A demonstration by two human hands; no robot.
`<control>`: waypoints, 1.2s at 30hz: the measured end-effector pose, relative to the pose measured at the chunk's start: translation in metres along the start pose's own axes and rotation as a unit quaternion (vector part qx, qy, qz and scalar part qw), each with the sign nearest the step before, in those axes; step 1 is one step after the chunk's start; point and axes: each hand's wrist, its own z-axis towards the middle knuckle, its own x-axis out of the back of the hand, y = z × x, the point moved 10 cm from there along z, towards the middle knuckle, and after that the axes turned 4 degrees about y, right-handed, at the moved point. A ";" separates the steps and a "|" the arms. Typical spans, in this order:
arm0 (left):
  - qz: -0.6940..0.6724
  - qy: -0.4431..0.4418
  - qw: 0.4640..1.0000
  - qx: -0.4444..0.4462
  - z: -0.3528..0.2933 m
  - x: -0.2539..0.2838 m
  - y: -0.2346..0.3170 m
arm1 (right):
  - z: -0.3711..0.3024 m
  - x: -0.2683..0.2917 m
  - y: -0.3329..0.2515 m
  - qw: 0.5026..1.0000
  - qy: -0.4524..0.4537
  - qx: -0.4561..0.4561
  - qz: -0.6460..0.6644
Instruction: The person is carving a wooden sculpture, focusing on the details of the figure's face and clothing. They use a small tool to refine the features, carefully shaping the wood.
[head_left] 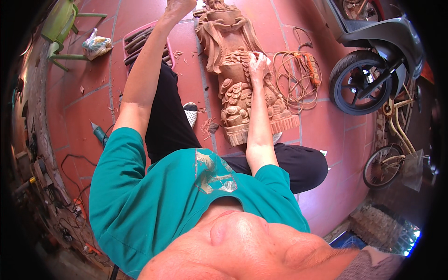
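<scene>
A carved wooden statue (pixel 228 35) lies lengthwise on the tiled floor in front of me, with draped robes, heaped coin and ingot shapes and a fringed base nearest me. My right hand (pixel 259 65) rests on the carved coins at its right side, fingers bent together; whatever they may hold is too small to make out. Up at the top edge, my left hand (pixel 181 6) is beyond the pink tray, left of the statue's upper end. Its fingers are mostly cut off by the picture's rim.
Left of the statue, a pink tray (pixel 174 59) holds several dark, rod-like tools. Wood chips (pixel 206 127) lie beside the statue. On the right are an orange power strip (pixel 312 70) with coiled cord and a motorbike wheel (pixel 359 83). A green chair (pixel 58 23) and plastic bag (pixel 97 45) stand left.
</scene>
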 end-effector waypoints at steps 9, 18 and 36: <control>-0.002 -0.040 0.998 0.037 0.000 -0.005 -0.013 | -0.001 -0.002 -0.007 1.000 0.014 0.004 0.009; 0.012 -0.037 0.999 0.031 -0.002 -0.001 -0.002 | -0.002 -0.001 -0.001 1.000 0.015 0.010 0.017; 0.076 0.034 0.993 -0.089 -0.003 -0.012 0.000 | -0.003 0.006 -0.009 1.000 0.017 0.014 0.007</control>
